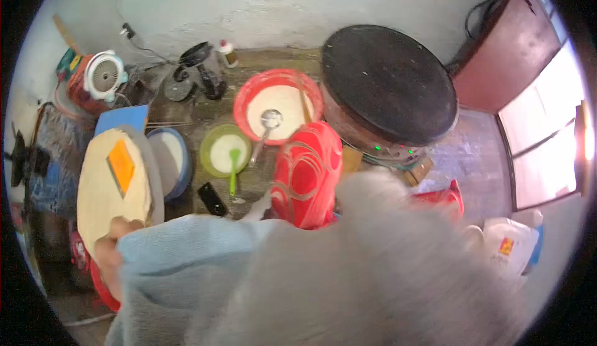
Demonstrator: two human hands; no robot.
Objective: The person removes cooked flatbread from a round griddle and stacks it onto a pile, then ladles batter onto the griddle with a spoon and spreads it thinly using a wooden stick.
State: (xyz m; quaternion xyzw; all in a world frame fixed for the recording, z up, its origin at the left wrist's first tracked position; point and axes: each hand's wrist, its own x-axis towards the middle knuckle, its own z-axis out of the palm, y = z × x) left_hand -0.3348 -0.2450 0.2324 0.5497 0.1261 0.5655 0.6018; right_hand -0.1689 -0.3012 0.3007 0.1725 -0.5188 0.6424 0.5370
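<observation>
At lower left, the bare left hand [112, 249] is at the edge of a round, pale stack [102, 190] bearing an orange diamond-shaped piece [123, 167]; its grip is unclear. The right hand is out of sight.

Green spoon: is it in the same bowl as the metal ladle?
No, the green spoon dips into the green bowl, while the metal ladle sits in the red bowl.

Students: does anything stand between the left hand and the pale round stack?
Nothing visible does: the left hand is at the near edge of the pale stack; the orange piece lies on top, beyond the hand.
</observation>
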